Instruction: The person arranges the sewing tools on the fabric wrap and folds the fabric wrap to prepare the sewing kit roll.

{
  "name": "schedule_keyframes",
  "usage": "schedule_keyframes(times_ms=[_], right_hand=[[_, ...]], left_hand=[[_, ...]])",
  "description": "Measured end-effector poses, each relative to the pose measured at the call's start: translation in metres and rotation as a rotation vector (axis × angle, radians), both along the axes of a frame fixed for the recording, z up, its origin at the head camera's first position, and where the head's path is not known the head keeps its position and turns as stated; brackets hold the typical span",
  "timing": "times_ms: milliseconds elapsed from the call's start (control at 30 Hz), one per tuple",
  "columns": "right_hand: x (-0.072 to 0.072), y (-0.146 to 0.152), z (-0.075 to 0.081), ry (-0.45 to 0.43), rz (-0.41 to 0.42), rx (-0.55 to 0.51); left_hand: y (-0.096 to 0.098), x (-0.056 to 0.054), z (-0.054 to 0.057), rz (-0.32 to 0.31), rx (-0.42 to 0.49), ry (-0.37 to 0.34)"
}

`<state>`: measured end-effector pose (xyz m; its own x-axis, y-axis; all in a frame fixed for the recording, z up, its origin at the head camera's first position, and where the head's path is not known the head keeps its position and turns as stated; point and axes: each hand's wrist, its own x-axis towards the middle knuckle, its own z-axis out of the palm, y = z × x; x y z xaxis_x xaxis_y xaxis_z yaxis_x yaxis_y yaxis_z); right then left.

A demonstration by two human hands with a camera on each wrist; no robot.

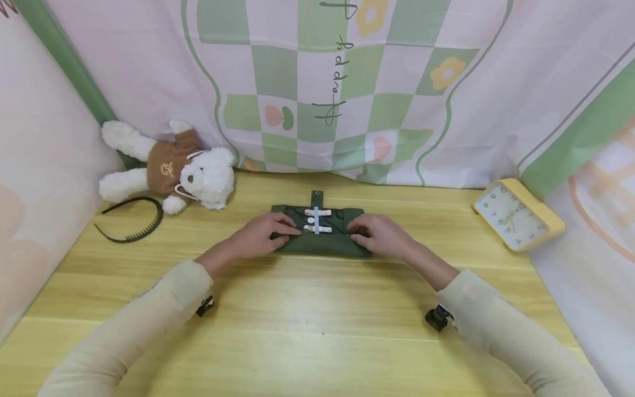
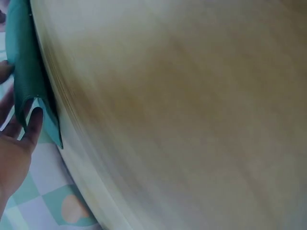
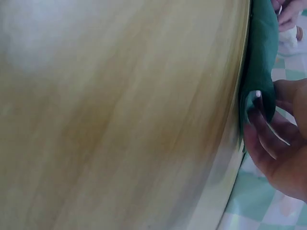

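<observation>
A dark green fabric pouch lies partly folded on the table, its near part turned over toward the middle. My left hand pinches the left end of that fold, thumb on one side and fingers at the open end. At the right end, my right hand grips the fold likewise, fingertips tucked into it in the right wrist view. Between the hands, a pink hair clip and a whitish hair clip sit under a pale strap. A tab with a metal snap sticks out at the far edge.
On the left lie a white plush bear in a brown top and a black toothed headband. A yellow alarm clock stands at the right. A printed curtain hangs behind the wooden table.
</observation>
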<state>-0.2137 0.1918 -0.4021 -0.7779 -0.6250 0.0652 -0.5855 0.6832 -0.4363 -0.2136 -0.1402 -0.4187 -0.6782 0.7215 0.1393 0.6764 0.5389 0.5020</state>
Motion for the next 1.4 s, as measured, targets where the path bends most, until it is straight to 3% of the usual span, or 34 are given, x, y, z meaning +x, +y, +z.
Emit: schedule_keyframes(times_ms=[100,233,367,600,1067,1400], right_hand=[[0.006,-0.005,0.005,0.143,0.076,0.013],[0.011,-0.012,0.010,0.286,0.244,0.023],[0.016,-0.015,0.009,0.294,0.349,0.077],[0.021,-0.014,0.010,0.203,0.330,0.153],[0.021,-0.016,0.007,0.203,0.333,0.194],[0.020,-0.017,0.003,0.146,0.288,0.165]], left_hand=[[0.000,0.002,0.000,0.002,-0.028,-0.003],[0.001,0.005,0.000,0.007,-0.061,0.014],[0.002,0.007,0.001,0.010,-0.098,0.054],[0.007,0.009,0.005,-0.037,-0.132,0.129],[0.010,0.015,0.005,-0.084,-0.203,0.119],[0.012,0.015,0.004,-0.048,-0.163,0.056]])
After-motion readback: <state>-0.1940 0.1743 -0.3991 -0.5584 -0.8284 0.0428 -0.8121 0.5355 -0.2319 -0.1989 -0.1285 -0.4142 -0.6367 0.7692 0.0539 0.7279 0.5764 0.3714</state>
